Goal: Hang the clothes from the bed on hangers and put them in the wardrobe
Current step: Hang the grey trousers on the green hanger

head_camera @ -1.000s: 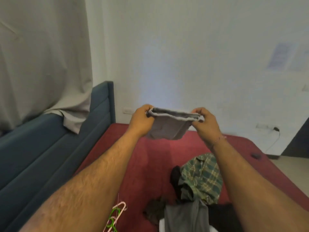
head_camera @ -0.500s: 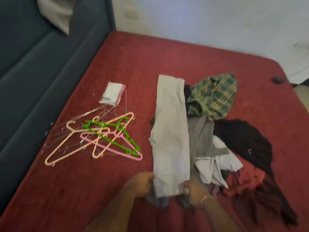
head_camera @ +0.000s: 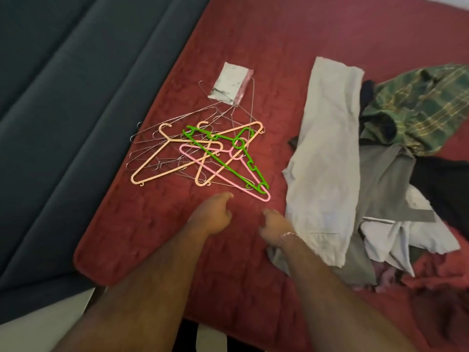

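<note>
A light grey folded garment [head_camera: 327, 158] lies lengthwise on the red bed [head_camera: 253, 41], beside a heap with a green plaid shirt [head_camera: 421, 107], a grey piece [head_camera: 380, 184], black cloth [head_camera: 444, 189] and white cloth [head_camera: 406, 237]. A pile of hangers lies left of it: peach [head_camera: 149, 171], green [head_camera: 228, 158], pink [head_camera: 223, 179] and several thin wire ones [head_camera: 162, 128]. My left hand [head_camera: 212, 217] hovers just below the hangers, fingers loosely curled, holding nothing. My right hand [head_camera: 275, 228] is next to the grey garment's lower edge, empty.
A dark blue upholstered headboard [head_camera: 76, 102] runs along the bed's left side. A small white packet [head_camera: 229, 83] lies above the hangers. Red cloth [head_camera: 436, 275] sits at the heap's lower right. Pale floor [head_camera: 38, 316] shows at the bottom left.
The grey garment, held up between both hands a second ago, now lies flat on the bed. Both hands have let go and shifted left toward the hangers.
</note>
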`<state>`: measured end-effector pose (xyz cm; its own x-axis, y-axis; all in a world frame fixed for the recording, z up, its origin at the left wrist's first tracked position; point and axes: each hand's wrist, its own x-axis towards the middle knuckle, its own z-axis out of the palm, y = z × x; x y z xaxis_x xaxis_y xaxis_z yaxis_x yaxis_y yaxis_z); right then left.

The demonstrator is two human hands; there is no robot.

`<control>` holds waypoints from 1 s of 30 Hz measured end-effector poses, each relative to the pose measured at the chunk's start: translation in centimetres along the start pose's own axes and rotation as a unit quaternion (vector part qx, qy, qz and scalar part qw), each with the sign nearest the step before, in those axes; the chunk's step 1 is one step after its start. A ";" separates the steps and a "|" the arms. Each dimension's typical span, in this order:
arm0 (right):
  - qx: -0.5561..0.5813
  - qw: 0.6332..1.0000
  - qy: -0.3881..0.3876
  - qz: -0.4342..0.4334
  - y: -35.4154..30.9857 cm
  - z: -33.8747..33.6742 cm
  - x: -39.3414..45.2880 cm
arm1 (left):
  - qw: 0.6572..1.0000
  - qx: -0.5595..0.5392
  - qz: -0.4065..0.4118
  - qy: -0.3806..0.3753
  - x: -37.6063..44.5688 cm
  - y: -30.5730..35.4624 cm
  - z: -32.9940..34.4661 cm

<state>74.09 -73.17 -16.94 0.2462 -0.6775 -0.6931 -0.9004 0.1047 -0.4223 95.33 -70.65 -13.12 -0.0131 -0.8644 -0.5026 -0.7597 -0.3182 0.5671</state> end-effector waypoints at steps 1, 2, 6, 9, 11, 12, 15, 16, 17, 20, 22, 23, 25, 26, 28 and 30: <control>-0.008 1.000 -0.005 0.001 -1.2 0.3 0.9 | 1.000 0.000 0.001 0.003 0.3 -0.9 -0.6; -0.018 1.000 -0.008 0.005 -2.3 0.6 2.0 | 1.000 -0.003 0.001 0.007 0.6 -1.9 -1.1; -0.077 0.997 0.017 0.007 -5.1 1.4 8.0 | 0.996 -0.079 -0.005 0.050 1.3 -5.6 -1.2; -0.105 0.993 0.045 0.018 -6.3 1.2 12.9 | 0.976 -0.174 -0.025 0.126 2.1 -7.6 -0.1; -0.144 0.989 0.021 0.039 -6.6 1.3 15.3 | 0.968 -0.203 -0.017 0.144 2.6 -8.2 0.5; -0.168 0.985 0.008 0.049 -6.5 1.5 16.1 | 0.967 -0.212 -0.010 0.141 2.7 -8.3 0.5; -0.200 0.977 0.038 0.060 -6.5 2.3 16.4 | 0.962 -0.234 0.008 0.140 3.0 -8.4 0.1; -0.193 0.978 0.059 0.054 -6.5 2.6 16.1 | 0.960 -0.239 0.009 0.147 3.0 -8.5 -0.1; -0.171 0.980 0.089 0.040 -6.6 3.0 15.6 | 0.958 -0.242 0.007 0.154 3.1 -8.5 -0.4; -0.039 0.968 0.244 -0.049 -6.8 3.7 13.2 | 0.956 -0.249 -0.008 0.157 3.4 -8.6 -1.2; 0.049 0.938 0.329 -0.092 -7.2 3.7 11.3 | 0.956 -0.248 -0.030 0.156 3.5 -8.7 -1.6; 0.116 0.926 0.347 -0.092 -7.5 3.6 10.5 | 0.955 -0.248 -0.045 0.154 3.5 -8.7 -1.6; 0.270 0.892 0.357 -0.068 -7.8 3.5 9.7 | 0.952 -0.258 -0.088 0.137 3.5 -8.6 -1.5; 0.363 0.862 0.351 -0.053 -8.1 3.4 9.4 | 0.949 -0.265 -0.113 0.125 3.5 -8.5 -1.3; 0.562 0.765 0.315 -0.008 -8.1 3.0 8.6 | 0.942 -0.279 -0.154 0.105 3.5 -8.0 -0.5; 0.666 0.692 0.277 0.032 -7.6 2.6 7.3 | 0.935 -0.299 -0.174 0.081 3.5 -7.3 0.3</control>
<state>83.69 -77.06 -20.29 -0.2866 -0.7771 -0.5603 0.3175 0.4748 -0.8209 100.61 -71.26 -19.21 0.3018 -0.7003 -0.6469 -0.1998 -0.7099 0.6753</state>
